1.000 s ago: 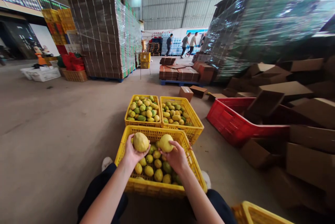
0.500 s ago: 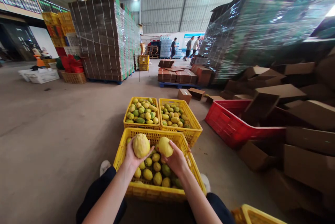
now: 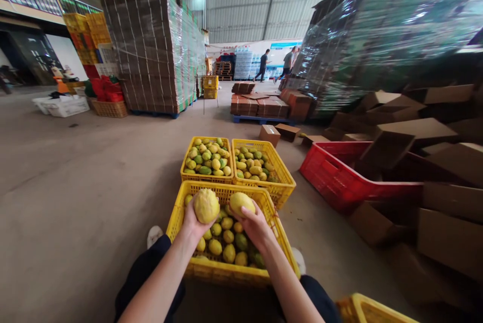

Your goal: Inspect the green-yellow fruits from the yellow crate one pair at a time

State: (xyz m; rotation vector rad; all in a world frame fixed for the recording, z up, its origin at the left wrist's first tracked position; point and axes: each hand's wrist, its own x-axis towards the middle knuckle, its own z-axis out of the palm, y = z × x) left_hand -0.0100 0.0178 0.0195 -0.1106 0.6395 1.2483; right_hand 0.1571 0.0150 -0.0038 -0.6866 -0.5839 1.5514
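Observation:
My left hand (image 3: 191, 223) is closed around a large, bumpy, pale yellow fruit (image 3: 206, 206). In my right hand (image 3: 257, 225) is a smoother oval yellow fruit (image 3: 240, 203), gripped between thumb and fingers. Both fruits are held up side by side, a little apart, over a yellow plastic crate (image 3: 230, 273) standing between my feet. Several yellow and green fruits (image 3: 228, 237) lie inside that crate, below my hands; my hands and forearms cover part of them.
Beyond stand two more yellow crates, a left one (image 3: 207, 178) and a right one (image 3: 285, 187), both holding fruit. A red crate (image 3: 332, 182) and open cardboard boxes (image 3: 449, 232) crowd the right. Another yellow crate (image 3: 372, 310) shows at bottom right. People (image 3: 263, 65) walk far back.
The fruit in my right hand has turned from a rounder view to a lengthwise oval, and my fingers have shifted on it. My left hand still holds the bumpy fruit. The view has shifted slightly.

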